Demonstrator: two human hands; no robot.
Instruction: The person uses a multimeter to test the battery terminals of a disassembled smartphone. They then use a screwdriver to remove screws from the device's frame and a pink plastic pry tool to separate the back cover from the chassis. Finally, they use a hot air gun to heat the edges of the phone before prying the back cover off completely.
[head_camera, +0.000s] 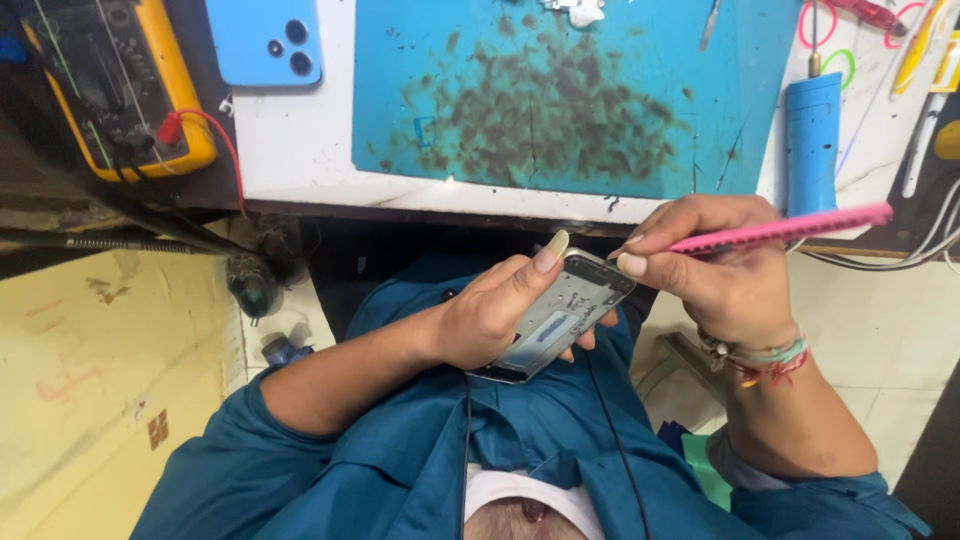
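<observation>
Phone frame: held over the lap, just below the near edge of the blue work mat; its long axis is tilted from lower left to upper right.
Left hand: closed around the frame from the left, thumb laid along its upper edge.
Right hand: closed on a pink tool, pinched like a pen, the handle pointing right.
Key relation: the tool tip is brought to the frame's upper right corner, so the right hand is nearer that end.
Further from the mat: a blue phone and a yellow meter are seen to its left.
</observation>
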